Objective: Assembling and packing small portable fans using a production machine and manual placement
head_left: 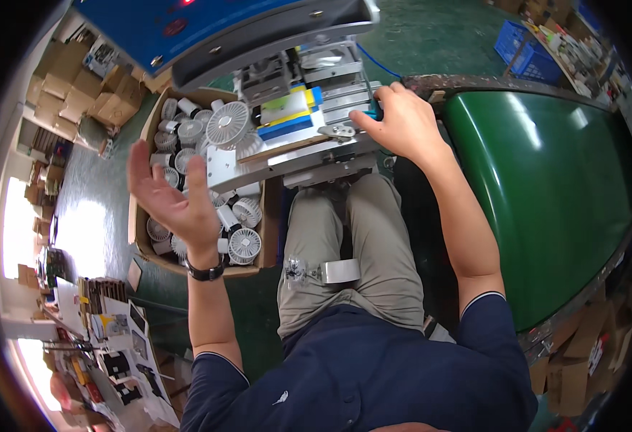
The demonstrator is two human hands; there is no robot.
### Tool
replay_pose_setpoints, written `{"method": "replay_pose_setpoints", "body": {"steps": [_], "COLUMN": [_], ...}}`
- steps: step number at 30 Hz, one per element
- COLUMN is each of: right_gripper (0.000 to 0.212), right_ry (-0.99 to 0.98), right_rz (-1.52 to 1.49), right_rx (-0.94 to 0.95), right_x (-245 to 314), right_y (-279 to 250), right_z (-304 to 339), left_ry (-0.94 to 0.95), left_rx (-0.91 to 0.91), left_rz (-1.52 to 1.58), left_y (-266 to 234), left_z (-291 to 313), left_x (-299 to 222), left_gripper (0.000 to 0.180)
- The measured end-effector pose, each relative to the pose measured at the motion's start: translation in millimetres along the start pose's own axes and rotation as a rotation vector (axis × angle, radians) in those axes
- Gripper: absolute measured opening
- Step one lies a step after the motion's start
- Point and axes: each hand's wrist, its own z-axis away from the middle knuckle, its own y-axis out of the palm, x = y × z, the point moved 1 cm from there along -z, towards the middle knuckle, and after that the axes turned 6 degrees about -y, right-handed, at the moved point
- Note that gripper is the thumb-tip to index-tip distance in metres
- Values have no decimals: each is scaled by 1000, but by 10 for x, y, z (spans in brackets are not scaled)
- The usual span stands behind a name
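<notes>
Two bare hands here, and just one fan (228, 124) on the bench part of the rig: round ribbed white plastic head sticking out toward the left, pale handle lying in the holder (285, 130), which is basically blocks of blue and yellow. The left hand (175, 201) has nothing in it, fingers spread and thumb apart, palm turned up over the box (240, 271). The right hand (400, 122) is at the other end of the rig with thumb and fingers around a small teal bit (370, 114); can't tell if it's actually clamped on that or only touching.

The box is one plain brown cardboard job, heaped with white fans, well over a dozen. Can't get an exact count since they overlap: round slotted faces, stubby smooth handles, all lying at random angles. One watch (206, 272), dark band, on the left wrist.

On the lap there's one white piece (341, 271), smooth and blocky, with a crinkly-looking clear bit (300, 272) just beside it, both on khaki cloth trousers (308, 227).

Up top is one machine (222, 21), flat painted blue metal with round-headed screws, bare silvery metal rails under it. One green panel (539, 187) on the right, glossy and gently curved at the edges. Farther back, one blue crate (532, 61), plastic lattice sides.
</notes>
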Motion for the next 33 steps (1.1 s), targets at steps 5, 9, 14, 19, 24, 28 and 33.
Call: {"method": "replay_pose_setpoints", "body": {"steps": [5, 9, 14, 19, 24, 28, 33], "right_gripper": [42, 34, 29, 30, 38, 47, 58], "right_ry": [-233, -211, -189, -262, -316, -340, -182], "right_rz": [86, -152, -335, -366, -396, -503, -947], "right_rx": [-137, -217, -194, -43, -70, -123, 254], "right_x": [93, 111, 298, 550, 665, 766, 1040], "right_y": [241, 221, 33, -3, -21, -176, -289], "right_z": [55, 74, -88, -236, -234, -50, 430], "left_ry": [-288, -437, -525, -496, -484, -228, -268], "left_rx": [121, 245, 373, 473, 548, 320, 359], "left_rz": [-61, -33, -1, -31, -73, -85, 261], "left_y": [-325, -347, -106, 233, 203, -70, -514], "left_z": [225, 244, 126, -62, -246, -270, 201], "left_x": [253, 526, 803, 903, 874, 693, 316], "left_gripper": [71, 72, 79, 88, 93, 97, 98]}}
